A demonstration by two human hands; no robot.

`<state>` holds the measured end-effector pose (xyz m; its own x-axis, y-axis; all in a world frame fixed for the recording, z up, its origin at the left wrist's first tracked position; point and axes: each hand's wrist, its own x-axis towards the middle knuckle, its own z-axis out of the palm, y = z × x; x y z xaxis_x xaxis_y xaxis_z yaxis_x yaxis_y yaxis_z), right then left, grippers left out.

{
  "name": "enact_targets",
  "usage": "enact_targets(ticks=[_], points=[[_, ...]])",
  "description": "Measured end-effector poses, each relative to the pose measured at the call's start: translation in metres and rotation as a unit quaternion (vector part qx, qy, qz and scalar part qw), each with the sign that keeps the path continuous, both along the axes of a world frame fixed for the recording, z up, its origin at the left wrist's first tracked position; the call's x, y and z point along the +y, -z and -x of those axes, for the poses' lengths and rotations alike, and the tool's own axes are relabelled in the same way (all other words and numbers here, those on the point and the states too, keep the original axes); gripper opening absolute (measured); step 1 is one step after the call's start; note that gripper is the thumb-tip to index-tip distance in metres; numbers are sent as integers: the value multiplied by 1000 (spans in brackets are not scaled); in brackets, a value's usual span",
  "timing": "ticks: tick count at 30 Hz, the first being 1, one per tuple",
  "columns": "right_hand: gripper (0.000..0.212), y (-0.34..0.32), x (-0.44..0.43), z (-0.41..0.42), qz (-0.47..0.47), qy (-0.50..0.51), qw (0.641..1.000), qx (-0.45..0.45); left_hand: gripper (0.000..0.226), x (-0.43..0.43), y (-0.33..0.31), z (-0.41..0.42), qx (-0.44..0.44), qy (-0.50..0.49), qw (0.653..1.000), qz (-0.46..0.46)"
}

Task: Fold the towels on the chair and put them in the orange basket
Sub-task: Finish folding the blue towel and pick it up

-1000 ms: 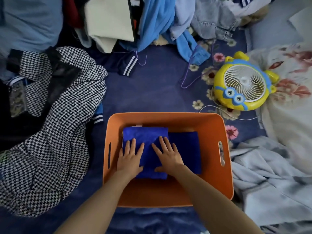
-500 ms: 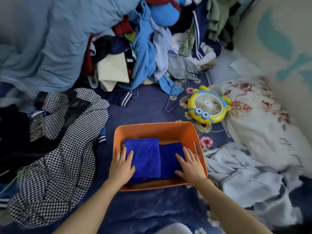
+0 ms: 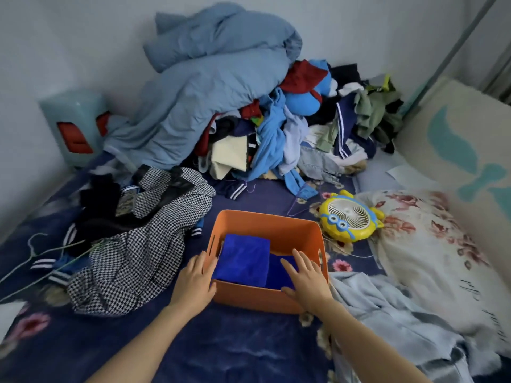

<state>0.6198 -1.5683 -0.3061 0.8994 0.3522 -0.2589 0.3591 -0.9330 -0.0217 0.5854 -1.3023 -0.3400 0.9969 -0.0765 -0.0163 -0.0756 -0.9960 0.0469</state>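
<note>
As left hand (image 3: 195, 277) touches basket (image 3: 249, 298) edge, towels (image 3: 244, 258) inside

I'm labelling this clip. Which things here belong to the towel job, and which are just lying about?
Job: basket, towels, left hand, right hand.
Lying about: fan, houndstooth coat, clothes pile, duvet, pillow.
</note>
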Motion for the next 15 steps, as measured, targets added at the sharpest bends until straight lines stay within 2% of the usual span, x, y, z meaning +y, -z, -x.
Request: enact_targets(ticks=[2, 6, 15], points=[[66, -7, 0, 21, -3, -48, 999, -18, 72, -5, 0, 41, -24, -26, 999, -10], [65, -13, 4, 71, -34, -124, 992, -10, 72, -9, 3, 117, 7, -73, 997, -17], [67, -43, 59, 126, -46, -261, 961, -83, 70, 20, -43, 230, -57, -203, 977, -26]])
